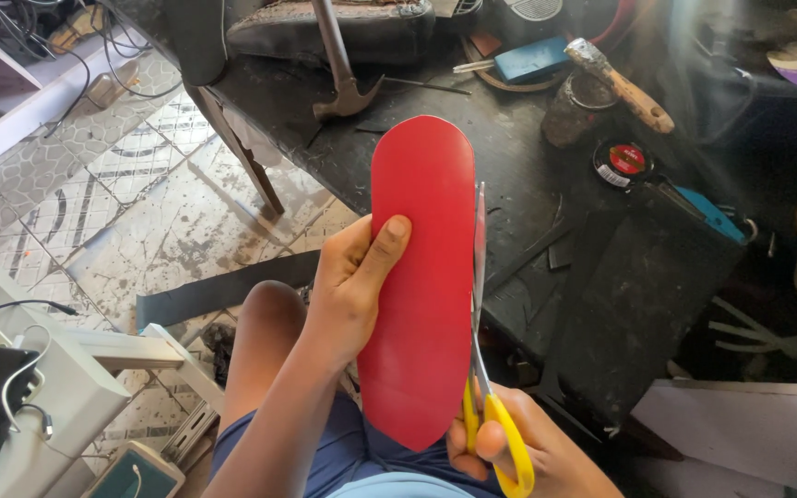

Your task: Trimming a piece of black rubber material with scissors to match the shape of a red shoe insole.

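Observation:
My left hand (352, 286) grips a red sole-shaped sheet (422, 277) by its left edge, thumb on the front face, holding it upright over my lap. My right hand (509, 452) holds yellow-handled scissors (486, 406), fingers through the loops. The blades run up along the sheet's right edge, near its middle. The sheet's top end is rounded and reaches over the dark workbench.
A dark, dirty workbench (528, 184) stands ahead with a claw hammer (343, 74), a wooden-handled hammer (624, 88), a round tin (624, 161) and a blue block (532, 57). A black strip (223, 290) lies on the patterned tile floor at left. A white table (48, 387) with cables sits lower left.

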